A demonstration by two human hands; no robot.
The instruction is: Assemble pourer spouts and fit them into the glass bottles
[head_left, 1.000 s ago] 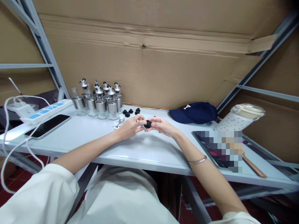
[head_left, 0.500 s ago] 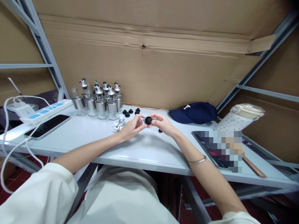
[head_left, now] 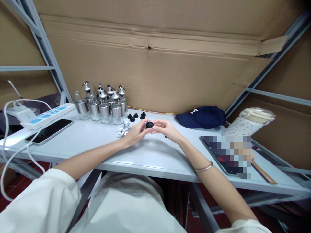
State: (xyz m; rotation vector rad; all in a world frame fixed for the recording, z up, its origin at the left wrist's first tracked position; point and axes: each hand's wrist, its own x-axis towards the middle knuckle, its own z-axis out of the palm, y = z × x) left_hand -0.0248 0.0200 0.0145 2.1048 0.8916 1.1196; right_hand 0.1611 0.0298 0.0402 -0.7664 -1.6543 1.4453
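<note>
Just above the table, my left hand (head_left: pixel 135 133) is closed around a bottle pourer (head_left: pixel 149 125) whose black stopper end faces me. My right hand (head_left: pixel 167 130) pinches at the right side of that black end; the fingers cover part of it. Beside my left hand lie several white-and-silver pourer spouts (head_left: pixel 124 130), partly hidden by the hand. Farther back are several loose black stoppers (head_left: pixel 132 119). Another small black piece (head_left: pixel 166 136) peeks out under my right hand.
Glass bottles with steel sleeves (head_left: pixel 105 111) stand at back left, some topped with pourers. A phone (head_left: pixel 51 131) and power strip (head_left: pixel 48 116) lie left. To the right are a navy cap (head_left: pixel 204 117), a dotted tumbler (head_left: pixel 247 124), a blurred tablet-like thing (head_left: pixel 218 155) and a wooden handle (head_left: pixel 264 171).
My right hand has shifted slightly left toward my left hand. The pourer has moved a little left, and its black end sits closer in between the fingers.
</note>
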